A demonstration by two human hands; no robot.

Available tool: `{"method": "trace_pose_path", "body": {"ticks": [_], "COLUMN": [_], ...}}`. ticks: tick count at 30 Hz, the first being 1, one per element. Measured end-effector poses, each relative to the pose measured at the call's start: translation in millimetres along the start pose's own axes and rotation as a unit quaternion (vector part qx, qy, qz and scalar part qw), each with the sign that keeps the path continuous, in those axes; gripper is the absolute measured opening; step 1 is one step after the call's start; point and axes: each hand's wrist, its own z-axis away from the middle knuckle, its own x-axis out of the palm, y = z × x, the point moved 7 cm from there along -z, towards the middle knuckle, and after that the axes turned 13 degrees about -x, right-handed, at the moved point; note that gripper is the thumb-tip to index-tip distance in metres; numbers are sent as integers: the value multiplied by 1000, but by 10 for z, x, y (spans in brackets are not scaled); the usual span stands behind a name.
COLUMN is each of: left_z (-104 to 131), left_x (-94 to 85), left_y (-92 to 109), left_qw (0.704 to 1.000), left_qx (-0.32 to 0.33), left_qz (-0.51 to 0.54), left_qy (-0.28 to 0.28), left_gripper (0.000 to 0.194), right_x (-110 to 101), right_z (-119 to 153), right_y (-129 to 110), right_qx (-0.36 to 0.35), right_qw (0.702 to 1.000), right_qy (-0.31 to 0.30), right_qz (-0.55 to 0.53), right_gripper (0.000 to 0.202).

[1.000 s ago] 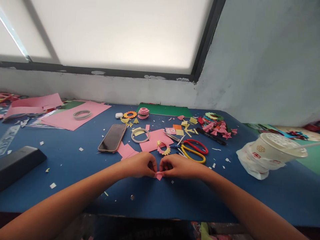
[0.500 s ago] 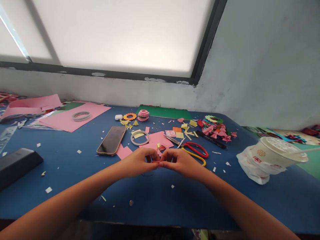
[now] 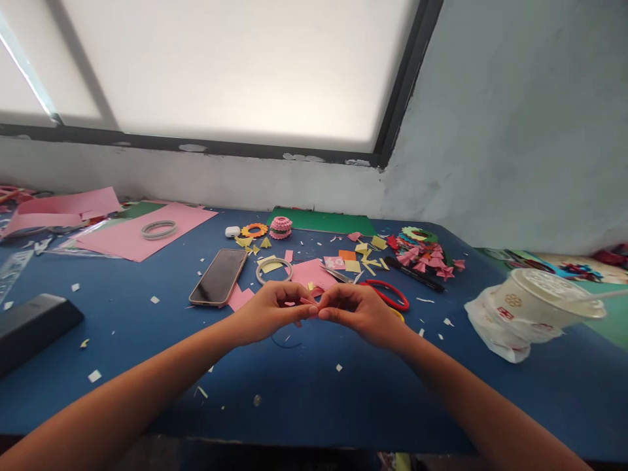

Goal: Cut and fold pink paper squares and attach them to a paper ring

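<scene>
Between the fingertips of both hands is a small folded piece of pink paper (image 3: 310, 302), mostly covered by the fingers. My left hand (image 3: 272, 311) pinches it from the left, thumb and forefinger together. From the other side my right hand (image 3: 360, 312) grips it the same way, the fingertips of both hands almost touching. Just beyond the hands lie a pink paper sheet (image 3: 307, 271) and scissors (image 3: 392, 296) with red and yellow handles, partly behind my right hand. A tape roll (image 3: 260, 280) rests behind my left hand.
A phone (image 3: 219, 278) lies left of the hands, a black box-like object (image 3: 36, 330) farther left. Yellow paper pieces (image 3: 366, 248), a black pen (image 3: 417, 275) and a pile of folded paper (image 3: 426, 252) lie behind right. A lidded cup (image 3: 530, 304) stands at right.
Both hands have risen slightly, and the fingers have shifted on the pink paper. My right hand now covers more of the scissors' yellow handle.
</scene>
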Motion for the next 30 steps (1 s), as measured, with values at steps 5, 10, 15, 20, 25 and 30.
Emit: {"method": "trace_pose_path", "body": {"ticks": [5, 10, 15, 20, 25, 30], "left_z": [17, 2, 31, 36, 29, 63], "left_x": [19, 83, 125, 127, 189, 291], "left_y": [27, -95, -134, -175, -275, -327], "left_qw": [999, 990, 982, 979, 970, 963], "left_qx": [6, -71, -103, -123, -152, -154], "left_qz": [28, 63, 77, 83, 80, 38], "left_qy": [-26, -104, -138, -138, -171, -219], "left_gripper": [12, 9, 9, 8, 14, 20], "right_x": [9, 65, 101, 123, 237, 353], "right_z": [11, 12, 30, 35, 45, 96], "right_y": [-29, -98, -171, -201, -236, -235], "right_qx": [-9, -20, -55, -94, -165, -225], "right_qw": [1000, 999, 996, 993, 981, 965], "right_qy": [1, -24, -41, -45, -74, -102], "right_qz": [14, 37, 54, 57, 74, 85], "right_gripper": [24, 25, 23, 26, 27, 22]}}
